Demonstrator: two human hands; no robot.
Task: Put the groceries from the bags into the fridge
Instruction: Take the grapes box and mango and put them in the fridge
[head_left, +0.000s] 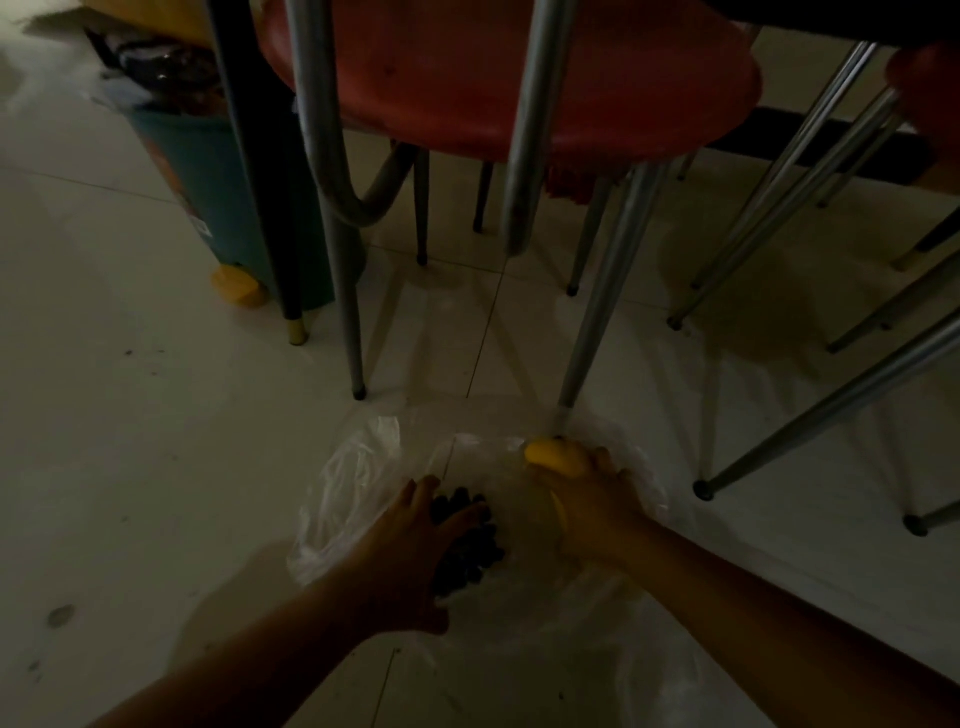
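Left hand on grapes; right hand grips mango beside chair leg.

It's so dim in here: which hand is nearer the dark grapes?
Left. The left hand rests on the grapes in the bag. The right hand is off to their right, gripping a yellow fruit.
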